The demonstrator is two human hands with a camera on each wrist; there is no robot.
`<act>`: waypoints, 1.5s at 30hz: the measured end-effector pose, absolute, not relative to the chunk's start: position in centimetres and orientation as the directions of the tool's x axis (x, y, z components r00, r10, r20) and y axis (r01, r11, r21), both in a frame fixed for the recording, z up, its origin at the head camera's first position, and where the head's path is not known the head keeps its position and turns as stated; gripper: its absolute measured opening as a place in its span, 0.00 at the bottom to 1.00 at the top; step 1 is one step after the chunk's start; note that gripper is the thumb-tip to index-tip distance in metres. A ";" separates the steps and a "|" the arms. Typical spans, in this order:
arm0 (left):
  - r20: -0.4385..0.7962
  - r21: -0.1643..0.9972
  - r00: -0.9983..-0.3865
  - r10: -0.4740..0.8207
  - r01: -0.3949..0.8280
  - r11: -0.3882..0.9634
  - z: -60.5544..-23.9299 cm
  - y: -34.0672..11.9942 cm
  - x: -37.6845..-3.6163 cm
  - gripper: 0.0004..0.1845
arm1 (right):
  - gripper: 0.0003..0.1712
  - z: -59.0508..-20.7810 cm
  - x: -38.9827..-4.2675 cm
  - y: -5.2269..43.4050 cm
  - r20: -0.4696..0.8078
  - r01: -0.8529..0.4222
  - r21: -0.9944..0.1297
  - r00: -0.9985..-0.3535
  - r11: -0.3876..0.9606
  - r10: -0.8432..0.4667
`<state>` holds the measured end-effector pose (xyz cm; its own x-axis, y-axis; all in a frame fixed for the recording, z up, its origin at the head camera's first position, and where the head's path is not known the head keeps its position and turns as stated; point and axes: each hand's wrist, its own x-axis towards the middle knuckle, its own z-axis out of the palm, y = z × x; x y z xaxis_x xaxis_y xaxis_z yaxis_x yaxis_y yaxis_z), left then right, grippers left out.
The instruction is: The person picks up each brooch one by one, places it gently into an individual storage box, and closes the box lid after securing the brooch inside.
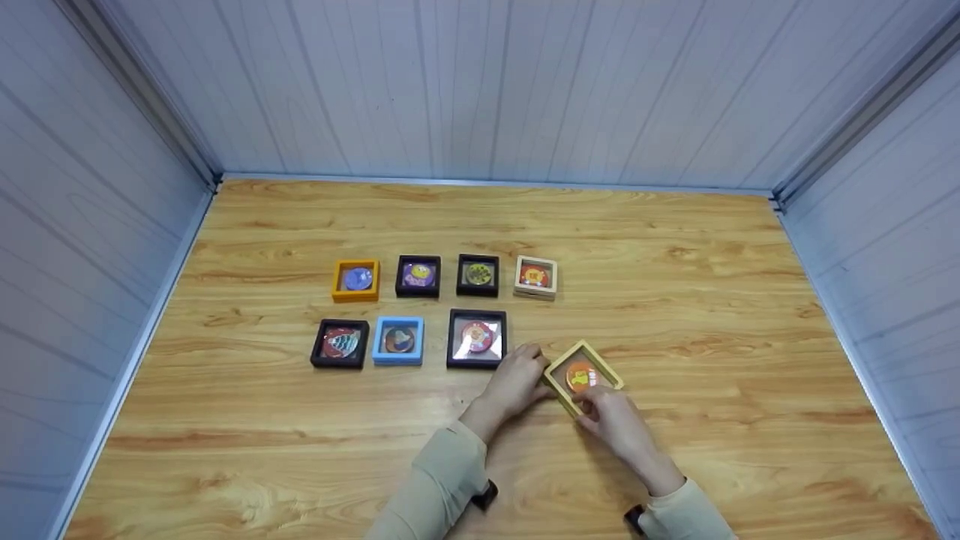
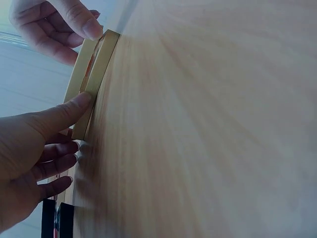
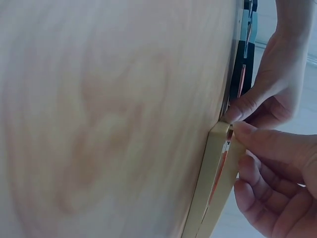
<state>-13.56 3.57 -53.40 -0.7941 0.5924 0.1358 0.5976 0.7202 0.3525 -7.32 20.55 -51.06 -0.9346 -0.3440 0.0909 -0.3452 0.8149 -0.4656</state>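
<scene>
In the head view, a pale yellow square display case [image 1: 603, 363] sits turned cornerwise on the wooden table, with a round orange badge [image 1: 579, 375] under its clear film. My left hand [image 1: 517, 379] holds its left corner, the thumb along the lower half [image 2: 102, 62] in the left wrist view. At the near corner my right hand [image 1: 619, 424] pinches the upper half [image 3: 229, 181], thumb on its edge and other fingers curled. A narrow gap runs between the two halves. Just left of my left hand lies a larger black case [image 1: 454, 345] with a red badge.
Behind stands a row of small cases: an orange one [image 1: 337, 281], two black ones [image 1: 400, 277] and a cream one [image 1: 553, 279]. Nearer lie a black case [image 1: 316, 349] and a light blue case [image 1: 379, 341]. Pale panel walls [image 1: 480, 90] border the table [image 1: 720, 300].
</scene>
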 end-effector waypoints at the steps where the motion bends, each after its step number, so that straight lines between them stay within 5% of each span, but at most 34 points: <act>1: 0.137 0.351 -0.793 0.594 0.599 0.720 -53.4 3.6 -13.6 0.20 | 0.13 -51.0 -7.3 20.5 0.088 -0.348 -0.462 -0.933 0.816 -0.349; 13: 0.201 0.358 -0.766 0.610 0.637 0.682 -52.9 3.5 -13.3 0.20 | 0.16 -50.3 -7.4 21.3 0.034 -0.328 -0.490 -0.933 0.808 -0.359; 18: 0.207 0.340 -0.695 0.689 0.711 0.615 -52.4 3.6 -12.9 0.15 | 0.14 -49.8 -7.3 22.1 0.065 -0.308 -0.504 -0.945 0.807 -0.320; 27: 0.222 0.125 -0.551 0.805 0.834 0.537 -52.6 3.9 -12.5 0.11 | 0.11 -50.0 -7.4 23.8 0.196 -0.288 -0.549 -0.957 0.785 -0.214; 40: 0.195 0.133 -0.595 0.780 0.804 0.580 -52.7 3.3 -12.1 0.16 | 0.13 -50.3 -7.4 25.5 0.246 -0.269 -0.506 -0.956 0.819 -0.162; 45: 0.258 0.125 -0.610 0.749 0.790 0.601 -52.9 3.4 -12.5 0.11 | 0.20 -50.4 -7.6 25.9 0.230 -0.270 -0.499 -0.957 0.823 -0.174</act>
